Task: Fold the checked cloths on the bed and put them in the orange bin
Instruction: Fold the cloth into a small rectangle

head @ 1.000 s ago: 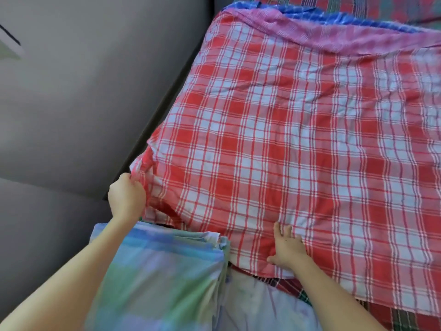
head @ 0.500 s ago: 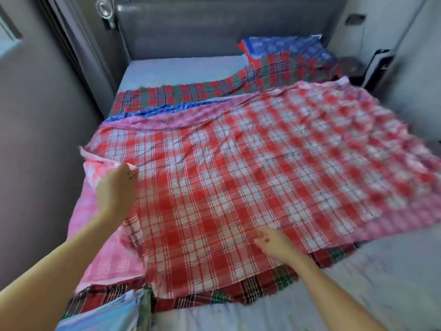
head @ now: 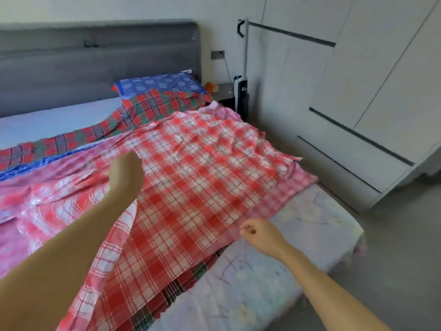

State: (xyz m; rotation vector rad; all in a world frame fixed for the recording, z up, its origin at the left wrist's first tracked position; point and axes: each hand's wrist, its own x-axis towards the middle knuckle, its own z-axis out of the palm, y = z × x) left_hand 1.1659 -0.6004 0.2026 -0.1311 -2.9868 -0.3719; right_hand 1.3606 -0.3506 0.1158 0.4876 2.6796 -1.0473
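Gripping a lifted flap of the red-and-white checked cloth (head: 202, 177), the left hand (head: 125, 172) hangs above the cloth's middle. Its fingers are curled out of sight, and the paler underside drapes down along the forearm. The cloth's long axis runs from near left to far right across the bed (head: 310, 254). Its free far corner therefore lies ahead and rightward of that hand, toward the wardrobe (head: 381, 115); the fold probably needs the flap laid that way. Nearer the front hem, the right hand (head: 260, 232) sits curled at the edge; whether it pinches fabric I cannot tell. Underneath lie a pink checked cloth (head: 293, 187) and a dark red-and-green plaid cloth (head: 148, 108), which could drag along. A blue patterned pillow (head: 160, 86) rests by the grey headboard (head: 95, 60). No orange bin is in view.
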